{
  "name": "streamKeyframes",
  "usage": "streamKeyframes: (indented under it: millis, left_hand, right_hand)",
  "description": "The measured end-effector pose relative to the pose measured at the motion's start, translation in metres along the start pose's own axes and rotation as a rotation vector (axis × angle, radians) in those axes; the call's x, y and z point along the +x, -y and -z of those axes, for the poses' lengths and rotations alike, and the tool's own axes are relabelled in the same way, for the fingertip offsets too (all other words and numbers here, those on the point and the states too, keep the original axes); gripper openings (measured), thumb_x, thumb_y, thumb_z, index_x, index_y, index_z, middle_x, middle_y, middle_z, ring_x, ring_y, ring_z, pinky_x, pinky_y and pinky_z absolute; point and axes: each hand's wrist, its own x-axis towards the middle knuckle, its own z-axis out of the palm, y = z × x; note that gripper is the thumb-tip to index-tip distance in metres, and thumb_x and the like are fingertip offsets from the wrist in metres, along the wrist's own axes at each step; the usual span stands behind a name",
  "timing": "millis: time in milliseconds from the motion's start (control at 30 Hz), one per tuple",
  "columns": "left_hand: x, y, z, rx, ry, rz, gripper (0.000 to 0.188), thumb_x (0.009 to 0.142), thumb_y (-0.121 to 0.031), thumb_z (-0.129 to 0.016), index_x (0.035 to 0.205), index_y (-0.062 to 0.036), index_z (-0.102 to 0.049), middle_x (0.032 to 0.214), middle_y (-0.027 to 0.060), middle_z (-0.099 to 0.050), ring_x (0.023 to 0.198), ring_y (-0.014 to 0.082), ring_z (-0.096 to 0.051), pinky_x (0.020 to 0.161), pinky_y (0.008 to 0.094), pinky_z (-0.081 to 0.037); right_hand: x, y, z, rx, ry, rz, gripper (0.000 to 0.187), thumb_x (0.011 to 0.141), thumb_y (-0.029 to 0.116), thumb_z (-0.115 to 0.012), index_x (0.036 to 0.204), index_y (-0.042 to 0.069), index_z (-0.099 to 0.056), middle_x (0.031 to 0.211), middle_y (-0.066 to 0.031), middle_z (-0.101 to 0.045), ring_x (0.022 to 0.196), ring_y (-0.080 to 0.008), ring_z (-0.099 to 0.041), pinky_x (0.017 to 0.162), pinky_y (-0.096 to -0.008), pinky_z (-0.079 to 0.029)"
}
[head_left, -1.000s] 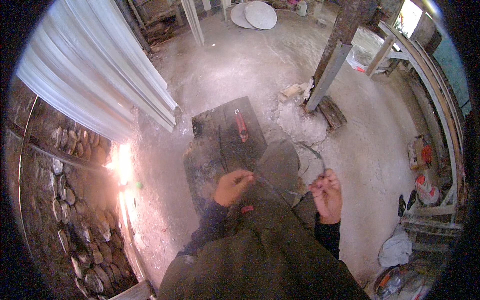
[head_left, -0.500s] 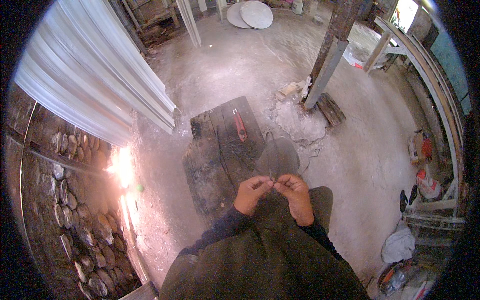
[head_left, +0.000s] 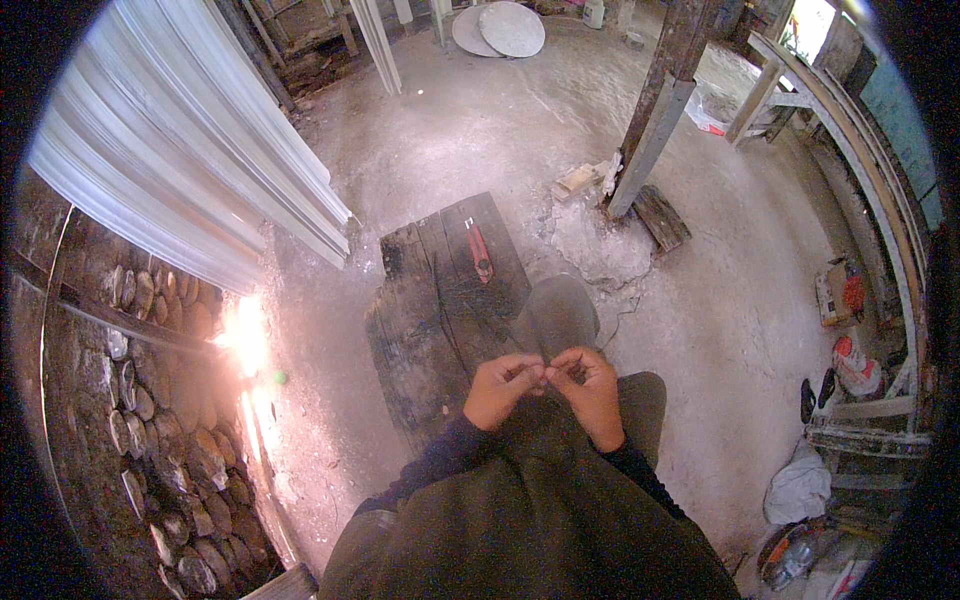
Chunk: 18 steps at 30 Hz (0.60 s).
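Observation:
My left hand (head_left: 499,390) and my right hand (head_left: 591,398) meet in front of me above my lap. Thumb and fingers of each are pinched together, the fingertips almost touching. Between them is a thin dark strand (head_left: 545,360), mostly hidden by the fingers and hard to make out against my trousers. Beyond the hands lies a dark, worn wooden board (head_left: 405,315). A red-handled hand tool (head_left: 481,255) with pale metal tips rests on it, and a thin dark cord (head_left: 440,300) runs along its surface.
A wooden post (head_left: 655,120) stands on a rough concrete footing (head_left: 600,240) ahead right. White corrugated sheets (head_left: 190,140) lean at the left, near a bright glow and stacked cut logs (head_left: 140,400). Bags (head_left: 798,485) and a wooden frame line the right side.
The thin strand stood up as a loop above my fingertips half a second ago; that loop no longer shows clearly. Both hands have hardly shifted.

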Motion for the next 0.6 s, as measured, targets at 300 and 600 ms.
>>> streamKeyframes:
  millis: [300,600]
  left_hand:
    - [0.005,0.018,0.007,-0.072,-0.09,-0.065,0.017,0.08,-0.015,-0.057,0.085,0.0007,-0.056,0.07,0.0045,-0.057,0.061,0.0115,-0.056,0.056,0.0231,-0.047]
    - [0.002,0.0,0.006,-0.159,-0.107,0.026,0.015,0.08,-0.014,-0.057,0.084,0.0001,-0.055,0.073,0.0041,-0.058,0.063,0.0108,-0.056,0.055,0.0217,-0.047]
  right_hand:
    - [0.001,-0.003,0.003,-0.164,0.039,0.386,0.011,0.07,0.002,-0.062,0.08,0.003,-0.059,0.076,-0.0048,-0.056,0.073,-0.0152,-0.053,0.067,-0.0254,-0.041]
    - [0.001,0.004,0.006,-0.363,0.121,0.653,0.019,0.065,0.003,-0.065,0.083,0.008,-0.064,0.078,-0.0059,-0.055,0.073,-0.021,-0.054,0.066,-0.0299,-0.043]
